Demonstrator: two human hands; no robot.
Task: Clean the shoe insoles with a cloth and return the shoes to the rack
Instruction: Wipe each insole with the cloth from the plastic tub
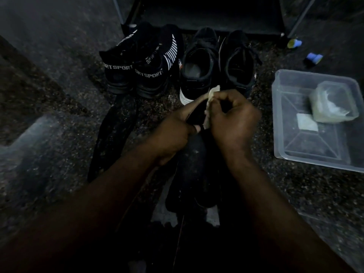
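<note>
My left hand (173, 134) grips a dark insole (194, 152) near its upper end and holds it above the floor. My right hand (234, 119) pinches a small pale cloth (211, 95) against that insole. Two more dark insoles (116, 131) lie on the floor to the left. Beyond my hands stand two pairs of black shoes: a pair marked SPORT (137, 62) on the left and a laced pair (216, 64) on the right. The dark shoe rack (206, 14) stands behind them.
A clear plastic tub (291, 138) sits on the floor at the right, holding a smaller container (332, 103) and a pale square piece (307, 125). Two small blue items (314, 59) lie near the rack's right leg. The floor is dark speckled stone.
</note>
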